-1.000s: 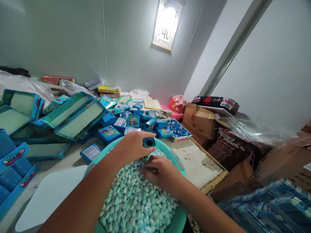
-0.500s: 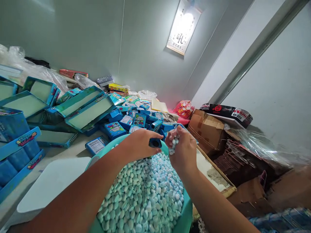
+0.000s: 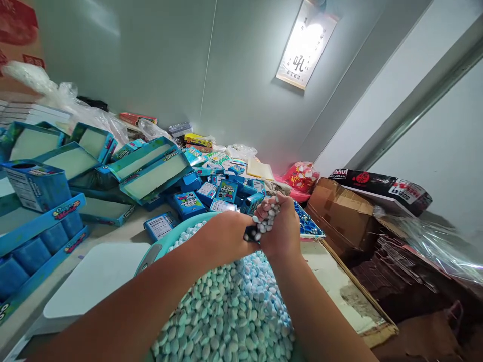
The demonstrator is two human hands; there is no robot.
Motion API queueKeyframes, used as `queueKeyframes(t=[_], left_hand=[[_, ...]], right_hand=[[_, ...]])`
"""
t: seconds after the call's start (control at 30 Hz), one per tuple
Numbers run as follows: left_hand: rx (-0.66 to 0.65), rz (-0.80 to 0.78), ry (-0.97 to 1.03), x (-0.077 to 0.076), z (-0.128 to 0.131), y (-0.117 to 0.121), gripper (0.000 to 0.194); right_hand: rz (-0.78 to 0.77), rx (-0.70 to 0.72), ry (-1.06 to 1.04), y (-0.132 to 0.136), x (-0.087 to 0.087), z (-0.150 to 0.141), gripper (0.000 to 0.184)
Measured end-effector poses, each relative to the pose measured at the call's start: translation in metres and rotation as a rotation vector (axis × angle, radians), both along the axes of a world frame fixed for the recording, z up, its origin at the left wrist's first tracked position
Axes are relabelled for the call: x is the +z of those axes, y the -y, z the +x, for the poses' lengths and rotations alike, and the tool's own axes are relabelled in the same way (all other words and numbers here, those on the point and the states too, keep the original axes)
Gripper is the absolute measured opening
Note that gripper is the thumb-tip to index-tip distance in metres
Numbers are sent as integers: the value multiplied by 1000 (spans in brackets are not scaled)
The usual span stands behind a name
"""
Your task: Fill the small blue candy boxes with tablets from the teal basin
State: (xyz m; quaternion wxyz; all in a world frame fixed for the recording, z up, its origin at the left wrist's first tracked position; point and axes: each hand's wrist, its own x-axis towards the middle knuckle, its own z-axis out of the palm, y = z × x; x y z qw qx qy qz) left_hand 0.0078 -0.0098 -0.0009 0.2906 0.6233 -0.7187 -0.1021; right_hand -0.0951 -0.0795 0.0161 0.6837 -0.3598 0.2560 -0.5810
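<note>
Above a turquoise tub [image 3: 160,251] full of pale candies [image 3: 215,311], my two hands meet. My left hand [image 3: 228,232] is wrapped around a small candy box [image 3: 249,234]; only its dark open top shows, the rest being hidden by the fingers. Cupped right beside it, my right hand [image 3: 283,226] holds a handful of white candies [image 3: 267,221]. Some of these candies sit over the box's opening. Behind the hands lies a pile of small blue candy boxes [image 3: 226,191].
Blue display trays [image 3: 154,173] are heaped at the left, near a tray of upright boxes [image 3: 41,236]. A white lidded container [image 3: 98,276] sits left of the tub. On the right are a tray of blue boxes [image 3: 309,226] and cardboard cartons [image 3: 339,206].
My right hand has come against my left, bringing its candies over the box's opening. The view has turned somewhat to the left.
</note>
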Motion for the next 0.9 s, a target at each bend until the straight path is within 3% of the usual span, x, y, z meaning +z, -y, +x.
queueKeyframes(t=[0.2, 0.53, 0.7, 0.9], left_hand=[[-8, 17, -45, 1, 1, 0, 18], [-4, 30, 31, 3, 1, 1, 22], [-25, 50, -11, 6, 1, 1, 24], [-55, 62, -92, 6, 2, 1, 24]], right_hand=[[84, 82, 37, -1, 3, -5, 30], [13, 97, 22, 2, -4, -9, 28], [-91, 97, 41, -1, -7, -11, 29], [-98, 91, 70, -5, -8, -11, 31]])
